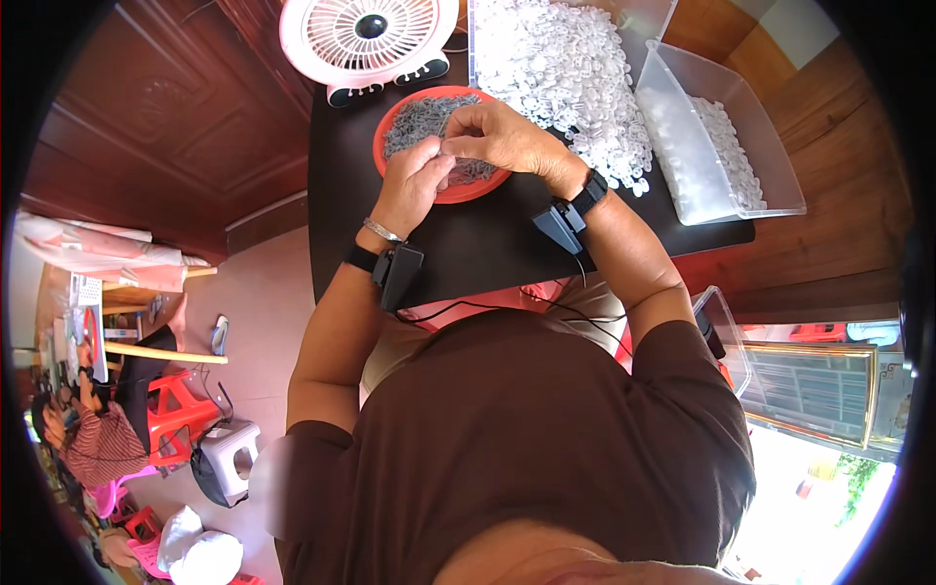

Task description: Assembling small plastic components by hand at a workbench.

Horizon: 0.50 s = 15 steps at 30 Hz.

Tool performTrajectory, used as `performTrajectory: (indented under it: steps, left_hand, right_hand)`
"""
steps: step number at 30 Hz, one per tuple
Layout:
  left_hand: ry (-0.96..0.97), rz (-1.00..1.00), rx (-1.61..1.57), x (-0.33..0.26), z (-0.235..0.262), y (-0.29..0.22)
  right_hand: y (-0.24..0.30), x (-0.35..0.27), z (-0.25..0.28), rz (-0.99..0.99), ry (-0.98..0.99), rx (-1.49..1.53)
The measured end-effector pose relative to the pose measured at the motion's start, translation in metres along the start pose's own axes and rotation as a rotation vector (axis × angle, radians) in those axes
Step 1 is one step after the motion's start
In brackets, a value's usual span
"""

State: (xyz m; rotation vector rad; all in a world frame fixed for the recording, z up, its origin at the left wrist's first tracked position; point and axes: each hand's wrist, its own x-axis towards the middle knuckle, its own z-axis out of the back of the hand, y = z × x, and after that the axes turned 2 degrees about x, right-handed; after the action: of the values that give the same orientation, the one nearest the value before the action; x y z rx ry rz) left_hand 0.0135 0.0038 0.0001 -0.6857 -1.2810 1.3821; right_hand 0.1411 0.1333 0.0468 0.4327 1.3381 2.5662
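My left hand (411,187) and my right hand (502,136) meet over a red round basin (458,198) on the dark table. Their fingertips are pinched together, thumbs against fingers. Whatever sits between them is too small and covered to make out. Inside the basin lies a heap of small grey pieces (421,119), partly hidden behind my hands. Just beyond my right hand spreads a large pile of small white plastic pieces (556,68), spilling onto the tabletop near my right wrist.
A pink-and-white fan (370,27) stands at the far left of the dark table (468,249). To the right, a clear plastic bin (770,180) holds more white pieces. Black cables (487,306) hang near my lap. Red stools (175,414) and a person (102,439) are at lower left.
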Motion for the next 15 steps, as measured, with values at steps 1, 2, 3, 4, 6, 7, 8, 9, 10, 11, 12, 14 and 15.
performTrajectory:
  steps: [1,2,3,4,6,7,8,9,10,11,12,14,15]
  left_hand:
    - [0.012,0.005,-0.003,0.0,0.001,0.001]
    - [0.011,0.01,-0.003,0.0,0.002,0.0]
    - [-0.053,0.019,-0.017,0.001,0.003,-0.001]
    - [-0.116,0.028,-0.031,0.001,0.005,-0.003]
    - [-0.155,0.061,-0.052,0.002,0.008,-0.006]
    - [-0.178,0.077,-0.091,0.003,0.011,-0.002]
    - [-0.2,0.092,-0.131,0.005,0.012,-0.002]
    - [-0.205,0.12,-0.155,0.005,0.012,-0.004]
    - [-0.204,0.122,-0.155,0.006,0.012,-0.002]
    - [-0.203,0.111,-0.145,0.006,0.012,-0.001]
    - [-0.202,0.099,-0.135,0.006,0.012,0.001]
    - [-0.2,0.099,-0.12,0.005,0.012,0.0]
    - [-0.196,0.096,-0.106,0.005,0.012,-0.001]
  right_hand:
    - [-0.006,0.001,-0.002,0.006,-0.022,0.044]
    - [-0.009,0.002,-0.003,0.011,-0.045,0.088]
    - [-0.012,0.002,-0.004,0.01,-0.042,0.092]
    - [-0.013,0.001,-0.004,0.045,-0.061,0.033]
    - [-0.017,0.0,-0.003,0.166,-0.085,-0.283]
    - [-0.021,0.0,-0.007,0.166,-0.082,-0.28]
    - [-0.024,-0.002,-0.012,0.226,-0.064,-0.441]
    - [-0.027,-0.003,-0.015,0.287,-0.045,-0.603]
    - [-0.029,-0.003,-0.019,0.263,-0.04,-0.616]
    - [-0.029,-0.002,-0.022,0.263,-0.037,-0.613]
    - [-0.029,0.0,-0.025,0.273,-0.053,-0.672]
    - [-0.029,0.002,-0.027,0.284,-0.069,-0.73]
    - [-0.028,0.001,-0.025,0.278,-0.085,-0.701]
